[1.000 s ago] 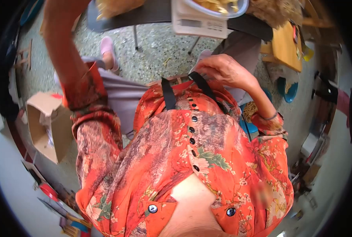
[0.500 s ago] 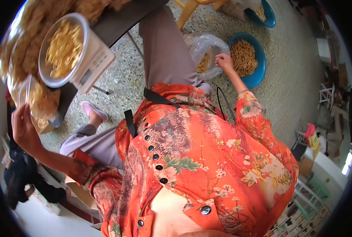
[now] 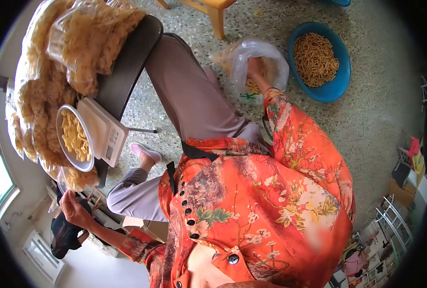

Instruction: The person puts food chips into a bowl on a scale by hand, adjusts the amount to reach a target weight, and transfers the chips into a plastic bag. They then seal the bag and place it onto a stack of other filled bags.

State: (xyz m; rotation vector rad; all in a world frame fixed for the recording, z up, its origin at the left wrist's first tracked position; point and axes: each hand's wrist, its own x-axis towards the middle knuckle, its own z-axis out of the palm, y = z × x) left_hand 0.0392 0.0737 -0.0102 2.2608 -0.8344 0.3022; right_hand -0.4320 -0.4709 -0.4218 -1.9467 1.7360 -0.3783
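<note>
Bowl (image 3: 75, 139) on scale (image 3: 109, 137), filled bags (image 3: 55, 86) behind.

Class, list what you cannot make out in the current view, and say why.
All in the head view:
- Right hand: fingertips hidden inside the clear bag.
- Scale: reading too small.
- Upper blue basin: contents cut off by the top edge.
- Left hand: fingertip contact with the small bag too small to settle.

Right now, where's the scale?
In the head view, the scale is on the person's left, on the dark table, under the bowl of yellow pieces and beside the bulging clear bags.
</note>
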